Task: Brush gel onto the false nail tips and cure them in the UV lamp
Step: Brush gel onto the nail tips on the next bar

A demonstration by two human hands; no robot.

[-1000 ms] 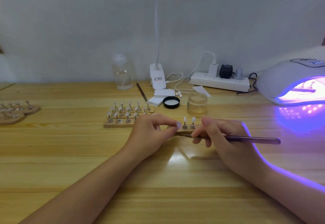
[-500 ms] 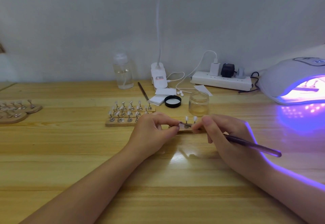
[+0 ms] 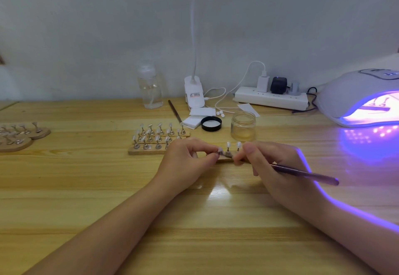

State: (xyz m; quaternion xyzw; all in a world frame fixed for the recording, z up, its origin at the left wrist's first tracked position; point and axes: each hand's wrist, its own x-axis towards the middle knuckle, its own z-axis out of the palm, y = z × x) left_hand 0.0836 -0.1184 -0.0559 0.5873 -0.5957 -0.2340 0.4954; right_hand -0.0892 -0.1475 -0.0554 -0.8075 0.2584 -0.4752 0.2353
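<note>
Left hand (image 3: 187,159) pinching one small nail tip (image 3: 220,150) on its metal stand, just in front of the open gel jar (image 3: 243,126); right hand (image 3: 272,162) gripping the brush (image 3: 306,174), bristles at that tip. Probably featherlight, stiff, slick once coated: best held by the stand, never the wet face. UV lamp (image 3: 354,93) glowing to the right of the jar, strip inside

- Dim, soft and slightly blurred throughout.
- Violet glow spilling from the UV lamp (image 3: 364,97) at right, rimming the right forearm.
- White glare on the table (image 3: 218,192) at centre.
- Bowed at the edges.
</note>
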